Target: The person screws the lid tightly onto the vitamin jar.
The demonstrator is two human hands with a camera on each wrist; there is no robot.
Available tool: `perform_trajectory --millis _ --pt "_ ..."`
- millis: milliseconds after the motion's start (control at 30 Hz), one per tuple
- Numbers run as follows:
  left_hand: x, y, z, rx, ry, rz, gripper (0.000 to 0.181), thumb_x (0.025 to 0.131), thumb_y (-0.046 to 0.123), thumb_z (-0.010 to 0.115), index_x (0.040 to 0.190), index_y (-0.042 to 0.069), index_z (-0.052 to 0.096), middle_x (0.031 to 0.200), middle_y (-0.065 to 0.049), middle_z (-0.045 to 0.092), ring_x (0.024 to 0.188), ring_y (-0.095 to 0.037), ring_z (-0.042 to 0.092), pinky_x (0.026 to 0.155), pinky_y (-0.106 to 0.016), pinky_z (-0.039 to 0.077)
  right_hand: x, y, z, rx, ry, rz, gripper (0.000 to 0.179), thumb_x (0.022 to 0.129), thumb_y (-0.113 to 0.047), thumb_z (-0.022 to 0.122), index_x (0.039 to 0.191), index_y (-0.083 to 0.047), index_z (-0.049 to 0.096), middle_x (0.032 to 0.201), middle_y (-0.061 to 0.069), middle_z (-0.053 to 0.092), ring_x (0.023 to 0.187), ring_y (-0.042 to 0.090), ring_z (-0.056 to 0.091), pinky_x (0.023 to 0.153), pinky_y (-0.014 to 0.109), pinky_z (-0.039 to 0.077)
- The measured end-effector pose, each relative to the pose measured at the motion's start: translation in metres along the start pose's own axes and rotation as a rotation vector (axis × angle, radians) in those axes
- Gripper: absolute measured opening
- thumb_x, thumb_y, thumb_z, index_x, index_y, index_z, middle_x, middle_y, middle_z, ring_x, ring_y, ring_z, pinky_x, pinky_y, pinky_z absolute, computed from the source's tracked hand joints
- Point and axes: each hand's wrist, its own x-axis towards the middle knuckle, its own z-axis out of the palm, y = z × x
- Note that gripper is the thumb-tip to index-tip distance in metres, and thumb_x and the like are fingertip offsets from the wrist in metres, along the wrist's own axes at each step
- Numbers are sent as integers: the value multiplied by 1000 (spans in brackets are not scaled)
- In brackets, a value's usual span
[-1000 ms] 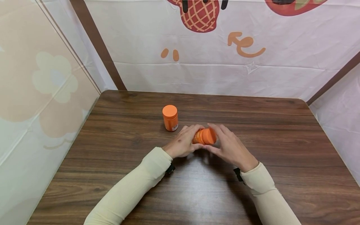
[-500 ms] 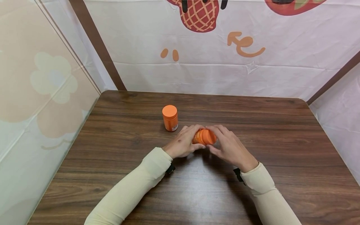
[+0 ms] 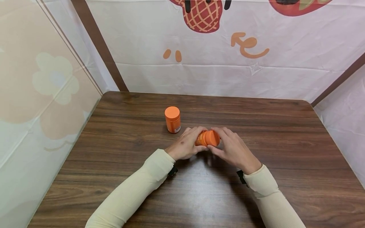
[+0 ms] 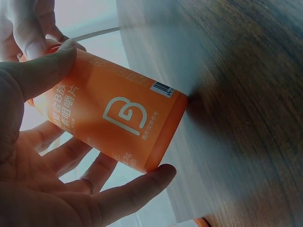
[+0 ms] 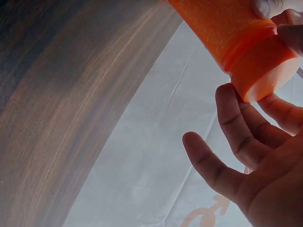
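Note:
An orange pill bottle (image 4: 120, 104) with white lettering and a barcode is held tilted, its cap end toward the right. My left hand (image 3: 185, 144) grips its body, thumb on one side and fingers spread along the other in the left wrist view. My right hand (image 3: 232, 147) has thumb and fingertips around the orange cap (image 5: 265, 66), which sits on the bottle's neck. In the right wrist view the little finger sticks out away from the cap. A second orange bottle (image 3: 172, 122) stands upright, lid on, behind and left of my hands.
The brown wood-grain table (image 3: 137, 190) runs back to a pale printed cloth (image 3: 205, 76) hanging behind its far edge. Another cloth (image 3: 51, 95) with a flower print hangs along the left side.
The right thumb and fingers shift around the cap, loosening half a second ago and now back against it. The left hand, the held bottle's body and the standing bottle stay in place.

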Motion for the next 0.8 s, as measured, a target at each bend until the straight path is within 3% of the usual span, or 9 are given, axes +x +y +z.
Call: perform_trajectory --millis 367,600,800 --pt "1 2 0 -4 -8 -26 55 88 23 79 134 13 51 124 -5 60 103 -26 50 88 -39 43 1 0 -1 30 -29 41 63 88 -34 78 136 -3 54 110 14 64 83 25 59 80 50 50" --pt "1 1 0 -6 -3 -14 59 87 24 79 137 12 50 127 -6 60 104 -27 50 90 -39 42 1 4 -1 13 -2 -96 68 79 -16 85 138 -5 53 128 16 57 104 30 61 80 51 52" --pt "0 0 0 -9 -1 -14 58 87 25 79 136 12 50 127 -6 60 104 -26 50 90 -39 42 1 5 1 28 27 -132 61 77 -9 83 132 -2 55 120 14 59 94 25 60 75 46 51"
